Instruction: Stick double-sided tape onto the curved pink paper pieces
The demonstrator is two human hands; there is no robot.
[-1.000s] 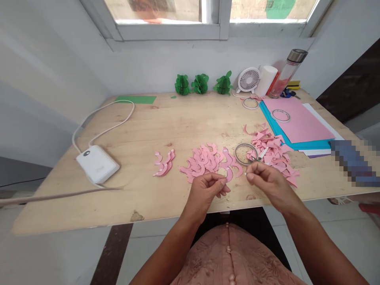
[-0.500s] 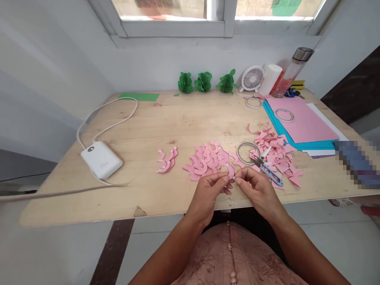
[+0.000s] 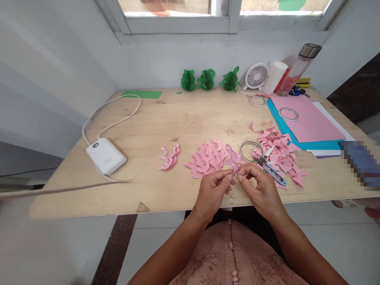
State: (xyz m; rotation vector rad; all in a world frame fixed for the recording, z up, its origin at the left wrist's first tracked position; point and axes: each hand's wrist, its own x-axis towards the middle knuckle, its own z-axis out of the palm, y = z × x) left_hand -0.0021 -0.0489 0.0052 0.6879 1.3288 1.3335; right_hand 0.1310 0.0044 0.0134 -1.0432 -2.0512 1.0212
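A curved pink paper piece [image 3: 235,168] is pinched in my left hand [image 3: 212,192] near the table's front edge. My right hand [image 3: 261,190] is closed at the piece's lower end, its thumb and forefinger together; what sits between those fingertips is too small to make out. Just beyond my left hand lies a pile of curved pink cutouts [image 3: 204,158]. A smaller group of pink cutouts [image 3: 171,160] is farther left. Blue-handled snips [image 3: 274,174] and a tape roll [image 3: 251,151] lie beyond my right hand, beside pink scraps [image 3: 282,152].
A white power bank [image 3: 107,156] with a cable is at left. Green paper figures [image 3: 206,80], a small fan [image 3: 257,76] and a bottle [image 3: 299,67] line the back. Coloured sheets [image 3: 308,122] lie right, near a blurred blue object [image 3: 362,162].
The view has shifted slightly, so the table's things appear a little to the right. Both hands keep their pinch near the pink piece, and the fingers have moved only slightly.
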